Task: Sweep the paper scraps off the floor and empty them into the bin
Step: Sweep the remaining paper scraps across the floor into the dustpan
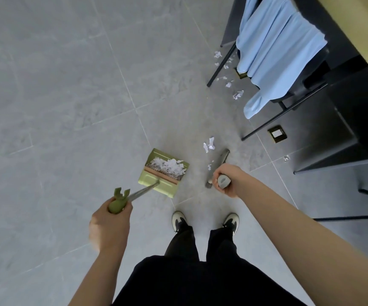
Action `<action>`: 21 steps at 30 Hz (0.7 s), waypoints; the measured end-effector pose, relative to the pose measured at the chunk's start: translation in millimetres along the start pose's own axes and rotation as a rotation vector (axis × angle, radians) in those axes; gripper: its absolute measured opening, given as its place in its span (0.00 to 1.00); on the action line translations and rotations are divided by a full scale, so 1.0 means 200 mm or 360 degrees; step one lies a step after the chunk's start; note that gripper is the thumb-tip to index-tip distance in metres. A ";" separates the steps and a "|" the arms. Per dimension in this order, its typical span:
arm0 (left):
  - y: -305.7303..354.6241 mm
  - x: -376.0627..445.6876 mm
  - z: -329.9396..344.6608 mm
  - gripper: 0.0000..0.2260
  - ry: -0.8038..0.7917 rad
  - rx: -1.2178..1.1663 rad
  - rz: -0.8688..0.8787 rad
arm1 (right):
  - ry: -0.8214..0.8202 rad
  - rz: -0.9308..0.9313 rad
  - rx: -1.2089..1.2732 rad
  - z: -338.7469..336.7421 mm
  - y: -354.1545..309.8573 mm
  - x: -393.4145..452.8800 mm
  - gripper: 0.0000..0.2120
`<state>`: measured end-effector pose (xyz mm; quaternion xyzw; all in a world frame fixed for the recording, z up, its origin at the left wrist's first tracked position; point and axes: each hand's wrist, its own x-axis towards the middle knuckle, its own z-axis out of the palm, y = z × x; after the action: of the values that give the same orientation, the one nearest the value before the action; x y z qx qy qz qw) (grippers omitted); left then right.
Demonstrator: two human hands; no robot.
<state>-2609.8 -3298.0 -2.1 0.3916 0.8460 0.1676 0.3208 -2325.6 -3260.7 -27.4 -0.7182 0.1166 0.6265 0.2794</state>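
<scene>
A green long-handled dustpan stands on the grey tiled floor just ahead of my feet, holding a heap of white paper scraps. My left hand grips the green top of its handle. To the right, my right hand grips the grey top of the broom; its dark head rests on the floor beyond my hand. A few loose scraps lie just past the broom head. More scraps are scattered under the chair at the upper right. No bin is in view.
A black-legged chair draped with a light blue cloth stands at the upper right beside a dark table. A small floor socket sits near the chair leg. My shoes stand behind the dustpan.
</scene>
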 end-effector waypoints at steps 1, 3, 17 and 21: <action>0.00 0.00 0.00 0.10 0.0002 -0.0010 0.0000 | -0.0017 -0.0002 0.0046 0.00 0.00 0.01 0.10; 0.00 0.02 -0.01 0.09 0.0008 -0.0030 0.0006 | -0.0063 0.0005 0.0162 -0.01 -0.01 0.02 0.09; 0.01 0.07 -0.08 0.09 0.0089 -0.0060 -0.0015 | -0.0077 -0.0030 0.0304 0.07 0.05 -0.11 0.08; -0.01 0.08 -0.11 0.08 0.0120 -0.0049 -0.0047 | -0.0061 0.0071 0.0181 0.14 0.09 -0.11 0.09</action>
<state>-2633.3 -3288.6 5.8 0.3674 0.8605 0.1906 0.2971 -2362.6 -3263.7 -12.1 -0.6863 0.1626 0.6385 0.3079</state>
